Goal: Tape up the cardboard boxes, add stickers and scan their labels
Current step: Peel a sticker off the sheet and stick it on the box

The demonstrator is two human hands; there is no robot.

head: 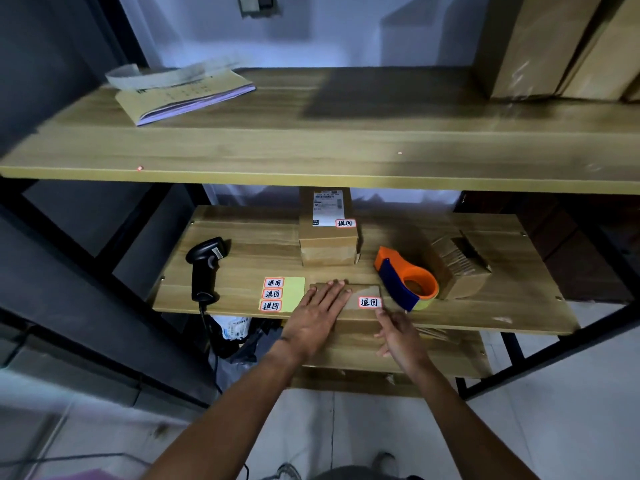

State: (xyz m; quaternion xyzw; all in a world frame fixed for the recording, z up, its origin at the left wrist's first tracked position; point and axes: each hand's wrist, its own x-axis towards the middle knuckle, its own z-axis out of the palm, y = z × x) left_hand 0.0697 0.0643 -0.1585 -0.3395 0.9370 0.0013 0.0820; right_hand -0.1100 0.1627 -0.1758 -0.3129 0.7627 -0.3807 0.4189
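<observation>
Left hand (pixel 318 311) flat atop a low brown cardboard box (pixel 362 291); right hand (pixel 398 336), loosely open, fingertip at its red-bordered white sticker (pixel 369 302).

Left of the tape dispenser (pixel 407 278), stickers (pixel 369 302) reading "退回" sit on the flat box (pixel 363 289), the back box (pixel 327 251) and the yellow sheet (pixel 294 292).

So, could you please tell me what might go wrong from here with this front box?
The sticker sits at the very corner of the flat box, so it may overhang and peel. That box lies at the front edge of the shelf; a push from the left hand, flat on it, could slide it off. The cable of the scanner hangs over that edge and could snag, pulling the scanner down.
</observation>
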